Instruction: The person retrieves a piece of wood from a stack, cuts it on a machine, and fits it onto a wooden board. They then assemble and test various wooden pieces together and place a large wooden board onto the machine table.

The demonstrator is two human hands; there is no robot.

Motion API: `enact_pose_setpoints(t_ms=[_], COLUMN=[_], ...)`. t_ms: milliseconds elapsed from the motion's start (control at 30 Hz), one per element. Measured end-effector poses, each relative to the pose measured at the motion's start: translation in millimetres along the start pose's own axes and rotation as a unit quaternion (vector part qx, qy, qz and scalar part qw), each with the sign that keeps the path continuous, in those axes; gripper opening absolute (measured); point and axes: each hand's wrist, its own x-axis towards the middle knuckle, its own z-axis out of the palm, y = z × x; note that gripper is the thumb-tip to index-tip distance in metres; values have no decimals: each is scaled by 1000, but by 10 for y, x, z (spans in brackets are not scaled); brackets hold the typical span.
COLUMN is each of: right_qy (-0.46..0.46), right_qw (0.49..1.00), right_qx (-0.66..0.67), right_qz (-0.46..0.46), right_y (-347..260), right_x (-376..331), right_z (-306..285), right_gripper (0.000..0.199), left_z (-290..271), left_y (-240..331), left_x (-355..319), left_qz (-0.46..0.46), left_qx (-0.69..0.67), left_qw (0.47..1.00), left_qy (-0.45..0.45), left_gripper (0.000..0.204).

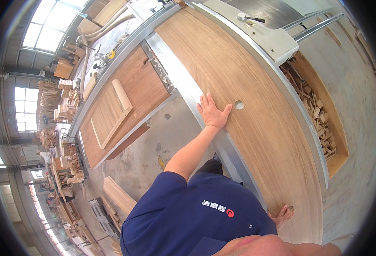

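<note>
A long wood-grain panel (239, 141) with a round hole (239, 104) lies across the bed of what looks like a sliding table saw. My left hand (213, 112) rests flat on the panel's near-left edge, fingers spread, its thumb close to the hole. Lower right, my right hand (284, 216) lies on the panel's near end with its fingers apart; part of it is hidden behind my body. Along the panel's left edge runs a metal sliding rail (177, 68). A pale fence (273, 42) with a black-handled lever borders the far right side.
Right of the panel stands a wooden bin (339, 141) of offcuts. On the left, a side table (147, 91) carries a slatted wooden frame (111, 113) beside a long metal crosscut fence (107, 70). Boards (119, 196) lie lower left. Stacked lumber (66, 102) lines the workshop.
</note>
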Motion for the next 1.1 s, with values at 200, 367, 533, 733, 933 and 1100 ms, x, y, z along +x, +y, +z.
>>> enact_pose_setpoints(t_ms=[200,367,533,733,933,1100], right_qy=[9,9,12,21,9,11], right_qw=[1000,1000,1000,1000,1000,1000], right_qx=[-7,-12,-6,-15,-5,3], right_qz=[-5,1,1,-3,4,-8], right_y=[-22,-90,-98,-172,-168,-158], right_x=[9,42,41,65,34,-15], right_z=[15,-13,24,-12,69,143], right_gripper=[103,102,100,98,98,98], left_z=[11,44,10,35,68,135], left_y=[-12,-68,-67,-86,-145,-256], left_x=[6,10,41,61,74,44], left_qz=[1,5,13,20,24,28], left_qx=[-5,-9,-8,-6,0,13], left_qw=[1000,1000,1000,1000,999,998], left_qy=[0,6,14,18,33,49], left_gripper=[109,108,108,108,108,108])
